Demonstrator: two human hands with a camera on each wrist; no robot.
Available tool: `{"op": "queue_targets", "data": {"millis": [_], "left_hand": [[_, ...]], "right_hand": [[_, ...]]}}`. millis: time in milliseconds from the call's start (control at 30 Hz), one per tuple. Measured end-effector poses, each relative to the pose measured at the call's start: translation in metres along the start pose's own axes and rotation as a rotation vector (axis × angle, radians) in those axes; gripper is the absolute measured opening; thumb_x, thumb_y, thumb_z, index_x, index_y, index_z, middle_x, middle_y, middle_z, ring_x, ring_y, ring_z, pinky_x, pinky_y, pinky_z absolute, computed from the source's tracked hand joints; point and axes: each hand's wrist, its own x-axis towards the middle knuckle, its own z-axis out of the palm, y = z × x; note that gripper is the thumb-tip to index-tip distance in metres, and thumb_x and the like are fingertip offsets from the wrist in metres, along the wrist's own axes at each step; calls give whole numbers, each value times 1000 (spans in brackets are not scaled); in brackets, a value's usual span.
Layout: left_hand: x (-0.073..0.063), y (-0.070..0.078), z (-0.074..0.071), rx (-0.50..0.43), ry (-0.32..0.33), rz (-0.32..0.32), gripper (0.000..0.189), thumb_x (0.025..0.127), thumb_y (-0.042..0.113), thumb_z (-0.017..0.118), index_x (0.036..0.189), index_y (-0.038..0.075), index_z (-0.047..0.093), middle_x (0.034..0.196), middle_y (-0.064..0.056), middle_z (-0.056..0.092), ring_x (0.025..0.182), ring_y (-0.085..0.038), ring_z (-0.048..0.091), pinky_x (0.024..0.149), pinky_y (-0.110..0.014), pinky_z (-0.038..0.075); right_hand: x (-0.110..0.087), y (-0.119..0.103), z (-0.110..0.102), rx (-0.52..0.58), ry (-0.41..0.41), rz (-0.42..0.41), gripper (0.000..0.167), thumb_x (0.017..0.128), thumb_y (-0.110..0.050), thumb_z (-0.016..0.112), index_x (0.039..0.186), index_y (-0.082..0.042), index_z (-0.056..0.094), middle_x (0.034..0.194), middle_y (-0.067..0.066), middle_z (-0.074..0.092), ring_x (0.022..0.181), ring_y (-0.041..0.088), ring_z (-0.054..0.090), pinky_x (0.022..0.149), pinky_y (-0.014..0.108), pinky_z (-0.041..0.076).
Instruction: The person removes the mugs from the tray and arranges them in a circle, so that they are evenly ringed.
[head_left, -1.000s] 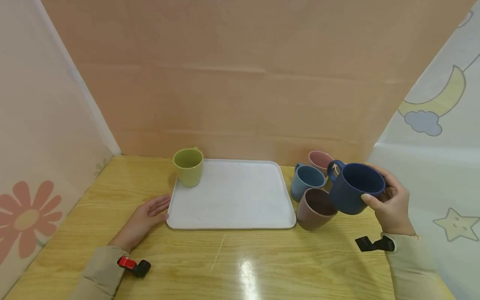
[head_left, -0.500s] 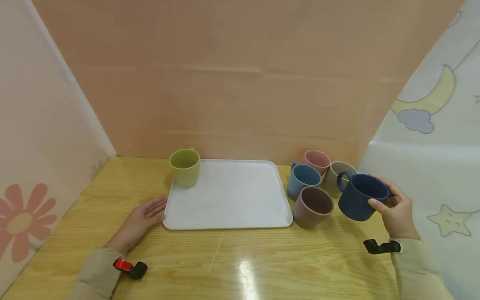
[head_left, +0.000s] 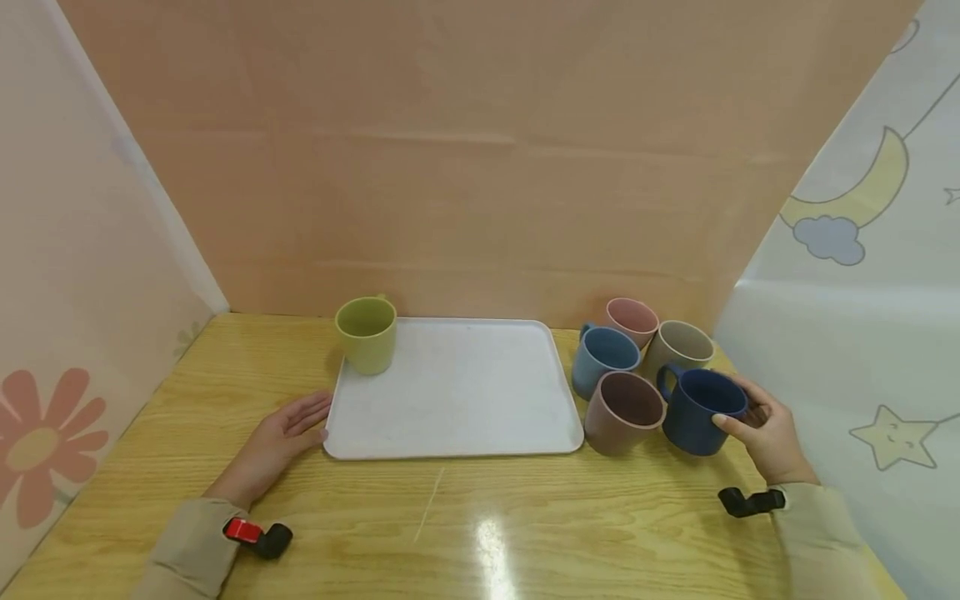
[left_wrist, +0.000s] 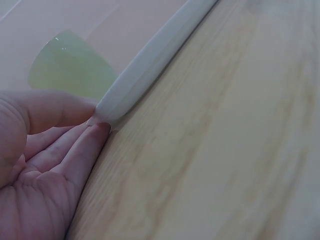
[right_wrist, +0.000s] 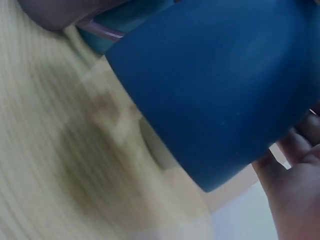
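Note:
My right hand (head_left: 767,429) grips a dark blue mug (head_left: 697,421) by its right side, thumb in front and fingers behind. The mug's handle points left, away from the hand. In the right wrist view, the mug (right_wrist: 215,90) fills much of the picture, its base low over the table; whether it touches cannot be told. Beside it stands a brownish-mauve mug (head_left: 622,417), with a light blue mug (head_left: 603,362), a beige mug (head_left: 678,350) and a pink mug (head_left: 632,321) behind. My left hand (head_left: 277,437) lies with extended fingers against the left edge of a white tray (head_left: 457,392).
A yellow-green mug (head_left: 367,337) stands on the tray's back left corner. The wooden table (head_left: 375,525) runs up to a tan backdrop (head_left: 450,167), with a patterned wall sheet (head_left: 840,333) close on the right.
My right hand has lowered the dark blue mug from above the other mugs down to the table's level, in front of the beige mug. My left hand stays by the tray.

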Motion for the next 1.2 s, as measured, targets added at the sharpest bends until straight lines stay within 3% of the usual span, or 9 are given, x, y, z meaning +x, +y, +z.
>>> {"op": "queue_targets", "data": {"millis": [233,733,1200], "left_hand": [[0,1,1,4,-3,-14,71,100,14,66,157,-5,27,159,-26,33,131,2,46,97,-9,42],[1,2,3,8,-4,-8,71,100,12,66,156,-6,28,158,-27,34,128,5,47,97,-9,42],[1,0,1,15,-4,-3,72,100,13,66,156,-6,27,158,-28,32,123,12,47,97,-8,42]], "right_hand": [[-3,11,-1,-36,1,57,58,93,16,60,148,-1,50,132,-16,61,116,-5,58,94,7,44],[-6,25,-4,-22,-19,73,60,92,16,60,149,0,48,131,-16,63,113,-4,59,93,8,44],[-9,27,-18,36,-179,94,65,96,18,51,156,-2,35,146,-15,51,124,-4,53,94,12,48]]}}
